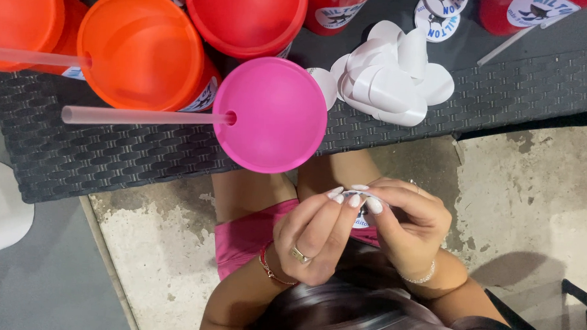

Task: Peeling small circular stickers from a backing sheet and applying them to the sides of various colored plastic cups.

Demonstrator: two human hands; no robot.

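At the far left of your worktop (98,158), a dark woven surface, stands an orange cup (19,19) with a clear straw (30,57) lying across its rim. Just beside it is a second orange cup (141,49), its lid facing up at you. A red cup (246,17) stands behind, touching both the orange one and the pink cup (272,115) in front. The pink cup sits at the near edge of the worktop, and a frosted straw (139,116) pokes out of its lid, pointing left.

Below that edge, over your lap, your left hand (314,234) is curled, with the fingertips (355,200) pinched onto a small round sticker (365,195). A ring and a red bracelet show on this hand. Your right hand (412,224) meets it from the other side, thumb and forefinger also closed on the sticker, so both hands grip the one piece between them. Most of the sticker is hidden by your fingers.

Up on the worktop, right of the pink cup, lies a heap of white backings (391,74), round and curled, overlapping one another. Behind it lie two printed stickers (438,14). At the far right a thin white straw (506,45) rests aslant near another red cup (526,12).
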